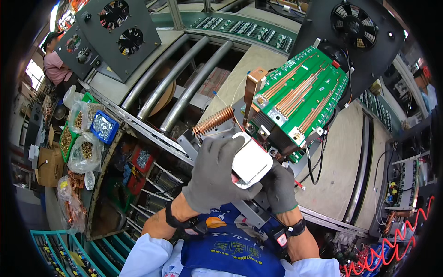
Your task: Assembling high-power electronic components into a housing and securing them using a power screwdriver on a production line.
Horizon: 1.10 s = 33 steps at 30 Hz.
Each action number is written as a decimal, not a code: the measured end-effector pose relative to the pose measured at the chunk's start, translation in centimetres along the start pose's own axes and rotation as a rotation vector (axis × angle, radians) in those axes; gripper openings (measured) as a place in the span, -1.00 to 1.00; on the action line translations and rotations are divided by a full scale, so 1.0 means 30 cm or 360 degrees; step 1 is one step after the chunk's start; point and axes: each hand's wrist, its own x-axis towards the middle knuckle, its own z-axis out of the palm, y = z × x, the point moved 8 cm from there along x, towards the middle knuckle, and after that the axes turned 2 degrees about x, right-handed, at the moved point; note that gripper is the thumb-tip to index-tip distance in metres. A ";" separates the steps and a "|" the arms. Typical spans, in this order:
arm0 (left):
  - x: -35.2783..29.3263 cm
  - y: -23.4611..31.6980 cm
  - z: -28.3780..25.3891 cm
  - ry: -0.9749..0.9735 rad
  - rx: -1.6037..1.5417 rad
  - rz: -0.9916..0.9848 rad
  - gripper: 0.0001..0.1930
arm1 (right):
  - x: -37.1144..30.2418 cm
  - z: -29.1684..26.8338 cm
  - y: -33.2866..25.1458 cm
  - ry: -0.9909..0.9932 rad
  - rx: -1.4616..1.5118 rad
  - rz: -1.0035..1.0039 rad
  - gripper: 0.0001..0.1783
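Observation:
My left hand (213, 173), in a grey glove, grips a white block with rounded corners (251, 161), thumb beneath and fingers over its top left. Close against the block's right side is my gloved right hand (279, 187); its fingers are mostly hidden behind the block. Just beyond them stands a unit with a green circuit board (300, 92) crossed by copper strips. An upright copper bar (253, 92) rises at its left corner. A copper coil (213, 122) lies left of the board, above my left hand. Black cables (318, 161) hang from the unit's near right side.
Metal rollers (196, 85) cross the bench at the left. A grey panel with fans (115, 37) stands behind them, and a dark fan panel (355, 37) backs the unit. Bags and bins of fasteners, including a blue bin (104, 126), sit far left. A person (57, 64) is beyond.

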 end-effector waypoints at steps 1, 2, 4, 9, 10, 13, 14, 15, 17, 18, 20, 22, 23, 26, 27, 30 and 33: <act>0.003 -0.004 0.001 -0.0023 -0.0009 -0.0015 -0.07 | -0.002 -0.023 0.007 0.0121 -0.0033 0.0039 -0.80; 0.001 -0.003 0.001 -0.0035 -0.0011 -0.0016 -0.07 | 0.004 -0.033 0.013 0.0130 -0.0026 0.0069 -0.81; 0.000 -0.001 0.002 -0.0062 -0.0011 -0.0022 -0.07 | 0.012 -0.050 0.017 0.0149 0.0000 0.0090 -0.83; 0.003 0.008 0.009 -0.0110 0.0013 -0.0045 -0.04 | 0.029 -0.079 0.016 0.0137 -0.0032 0.0061 -0.83; 0.007 0.005 0.013 -0.0142 0.0038 -0.0065 -0.04 | 0.031 -0.066 0.011 0.0081 -0.0008 0.0043 -0.83; 0.014 0.020 0.006 -0.0117 0.0045 0.0007 -0.03 | 0.022 -0.057 0.000 0.0169 -0.0097 0.0025 -0.80; 0.015 0.017 0.009 -0.0139 0.0052 -0.0013 -0.02 | 0.015 -0.052 -0.005 0.0209 -0.0091 0.0030 -0.79; 0.019 0.017 0.010 -0.0144 0.0052 -0.0012 -0.02 | 0.012 -0.036 -0.019 0.0209 -0.0113 -0.0011 -0.79; 0.019 0.012 0.018 -0.0181 0.0067 -0.0050 -0.01 | -0.005 -0.018 -0.036 0.0271 -0.0175 -0.0048 -0.79; 0.018 0.019 0.016 -0.0166 0.0061 -0.0023 0.00 | -0.017 -0.001 -0.019 0.0197 -0.0052 0.0087 -0.84; 0.016 0.017 0.016 -0.0170 0.0084 -0.0031 0.00 | -0.025 0.005 -0.034 0.0212 -0.0047 0.0055 -0.83; 0.013 0.014 0.016 -0.0183 0.0096 -0.0047 -0.02 | -0.022 0.026 -0.047 0.0048 0.0011 0.0004 -0.76; 0.011 0.012 0.017 -0.0190 0.0093 -0.0049 -0.03 | -0.019 0.000 -0.042 0.0155 -0.0136 0.0029 -0.72; 0.014 0.014 0.013 -0.0193 0.0093 -0.0023 -0.05 | -0.007 -0.040 -0.046 0.0240 -0.0431 -0.0002 -0.56; 0.016 0.015 0.012 -0.0194 0.0094 -0.0013 -0.04 | -0.004 -0.039 -0.043 0.0187 -0.0415 -0.0009 -0.57; 0.026 0.017 0.003 -0.0203 0.0090 -0.0001 -0.02 | -0.008 -0.039 -0.044 0.0126 -0.0460 -0.0053 -0.57; 0.038 0.017 0.004 -0.0228 0.0100 0.0011 -0.04 | -0.012 -0.041 -0.044 0.0164 -0.0421 0.0000 -0.58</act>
